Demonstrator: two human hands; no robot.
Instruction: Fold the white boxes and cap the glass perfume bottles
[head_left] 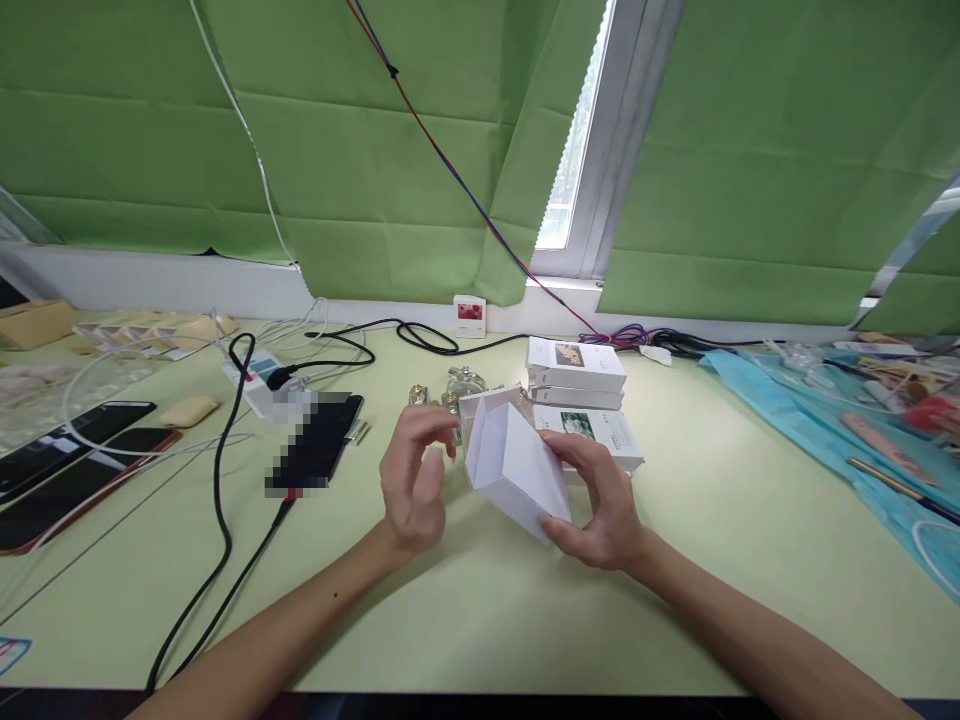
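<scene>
My right hand (pixel 600 500) grips a small white cardboard box (pixel 525 470) by its sides, thumb below and fingers on top. The box is tilted, and its near-left end has flaps standing out. Left of it, my left hand (pixel 420 475) is raised with curled fingers apart and nothing in them. Behind the box lie several small metallic pieces (pixel 466 380), partly hidden by my hand and the box. A stack of white boxes (pixel 576 375) with printed pictures stands behind my right hand, and another white printed box (pixel 600 430) lies in front of it.
Black cables (pixel 225 480) run across the table's left side, around a phone (pixel 322 440) and a white power strip (pixel 259 385). More phones (pixel 82 480) lie farther left. Blue plastic sheeting (pixel 810 430) with loose items covers the right. A small picture box (pixel 470 315) leans at the back.
</scene>
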